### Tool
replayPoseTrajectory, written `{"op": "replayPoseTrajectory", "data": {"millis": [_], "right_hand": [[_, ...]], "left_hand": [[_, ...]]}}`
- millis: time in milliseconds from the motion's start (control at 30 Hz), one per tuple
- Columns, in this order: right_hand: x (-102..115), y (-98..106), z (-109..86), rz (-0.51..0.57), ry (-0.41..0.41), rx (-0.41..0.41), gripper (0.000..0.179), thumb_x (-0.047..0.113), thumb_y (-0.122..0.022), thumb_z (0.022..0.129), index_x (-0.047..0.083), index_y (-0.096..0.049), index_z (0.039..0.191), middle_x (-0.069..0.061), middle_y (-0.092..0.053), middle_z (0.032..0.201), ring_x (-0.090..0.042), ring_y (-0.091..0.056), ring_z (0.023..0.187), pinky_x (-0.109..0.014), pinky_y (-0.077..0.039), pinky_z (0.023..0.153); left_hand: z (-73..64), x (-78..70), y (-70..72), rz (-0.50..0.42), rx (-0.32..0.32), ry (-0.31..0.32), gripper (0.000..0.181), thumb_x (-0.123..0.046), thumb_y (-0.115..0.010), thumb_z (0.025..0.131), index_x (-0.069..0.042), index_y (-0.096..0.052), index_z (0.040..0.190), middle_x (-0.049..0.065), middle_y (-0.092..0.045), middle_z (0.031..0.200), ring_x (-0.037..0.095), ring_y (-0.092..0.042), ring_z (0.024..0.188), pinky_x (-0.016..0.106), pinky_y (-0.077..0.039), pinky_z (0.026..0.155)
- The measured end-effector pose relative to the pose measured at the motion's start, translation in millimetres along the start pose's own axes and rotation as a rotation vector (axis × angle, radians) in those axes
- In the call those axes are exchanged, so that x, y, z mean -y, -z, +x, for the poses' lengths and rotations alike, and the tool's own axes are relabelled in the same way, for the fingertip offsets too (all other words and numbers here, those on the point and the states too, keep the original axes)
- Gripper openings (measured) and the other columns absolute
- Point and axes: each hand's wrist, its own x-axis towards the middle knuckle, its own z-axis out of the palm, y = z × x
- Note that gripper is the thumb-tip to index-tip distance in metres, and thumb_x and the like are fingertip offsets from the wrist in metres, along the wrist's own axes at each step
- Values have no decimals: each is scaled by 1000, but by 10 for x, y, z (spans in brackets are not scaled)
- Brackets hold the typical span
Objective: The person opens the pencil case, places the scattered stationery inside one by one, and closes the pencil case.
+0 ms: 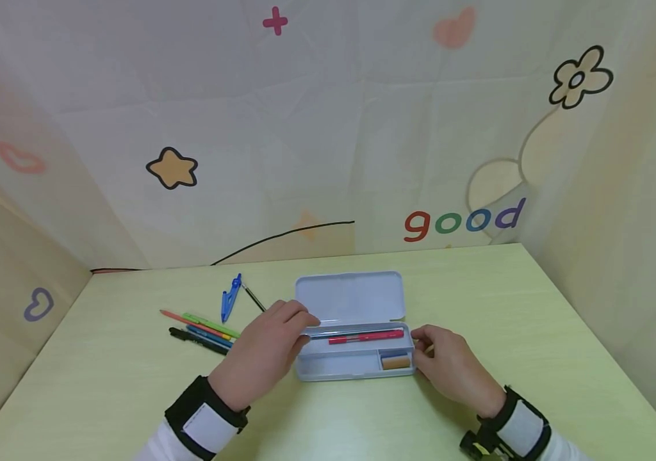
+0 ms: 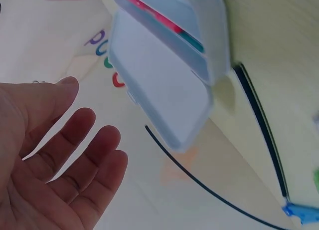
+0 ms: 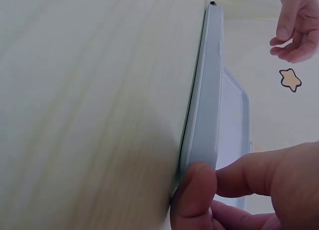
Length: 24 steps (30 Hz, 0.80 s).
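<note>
A pale blue pencil case point(image 1: 336, 367) lies on the table with its lid point(image 1: 350, 299) folded back. Inside it are a red pen point(image 1: 366, 337), a thin dark-teal stick beside that pen, and a brown-and-blue eraser point(image 1: 395, 362) in the small front-right compartment. My right hand point(image 1: 453, 363) pinches the case's right end between thumb and fingers; the right wrist view shows the fingertips point(image 3: 197, 182) at its corner. Over the case's left end hovers my left hand point(image 1: 270, 349). Its fingers are loosely bent with nothing between them in the left wrist view.
Left of the case, a blue drawing compass point(image 1: 232, 298) lies near a dark pencil point(image 1: 254, 298), partly covered by my left hand. A bunch of colored pencils and pens point(image 1: 204, 328) spreads farther left. A printed curtain point(image 1: 316, 141) borders the table's back.
</note>
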Motion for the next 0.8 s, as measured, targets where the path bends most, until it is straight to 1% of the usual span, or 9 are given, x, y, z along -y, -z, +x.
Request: {"op": "replayPoseTrajectory", "data": {"millis": [133,267,467,567,700,800], "right_hand": [[0,-4,5,-2,-4,-1,29,2,-67,97,-6,-67,125,-4,-63,93,-17,-58,80,-29,-52,64],[-4,-9,7,-5,-6,-3,29,2,-67,97,-6,-67,125,-4,-63,93,-17,-58,80,-28,-52,64],[0,-10,10,2,-12,-1,30,2,-67,97,-7,-67,125,-4,-63,93,-17,-58,80,-29,-53,64],[7,-7,11,-1,-16,1,30,3,-67,97,-7,-67,126,-4,-64,94,-17,-59,80,-29,-53,64],[13,-5,8,-6,-16,0,30,3,-67,98,-7,-67,126,-4,-64,94,-17,-58,81,-29,-53,64],[17,-7,4,-6,-17,0,30,3,-68,98,-7,-67,126,-4,-63,94,-17,-58,80,-28,-53,63]], "left_hand": [[-124,162,67,21,6,57,33,-1,-87,87,-11,-75,116,-1,-67,112,18,-63,105,30,-58,92],[-260,319,118,45,12,105,33,0,-86,87,-10,-74,117,0,-66,114,20,-63,108,32,-59,90],[-469,572,176,40,-10,133,36,7,-84,86,-7,-72,117,1,-65,115,22,-62,109,34,-59,89],[-563,698,192,51,-12,133,37,9,-83,86,-7,-72,118,2,-65,117,24,-62,111,35,-60,88],[-672,858,196,56,-2,139,39,12,-83,85,-6,-72,118,4,-66,120,26,-63,113,37,-60,89],[-741,973,182,55,16,161,38,12,-83,85,-6,-72,117,5,-66,120,26,-63,112,38,-60,89]]}}
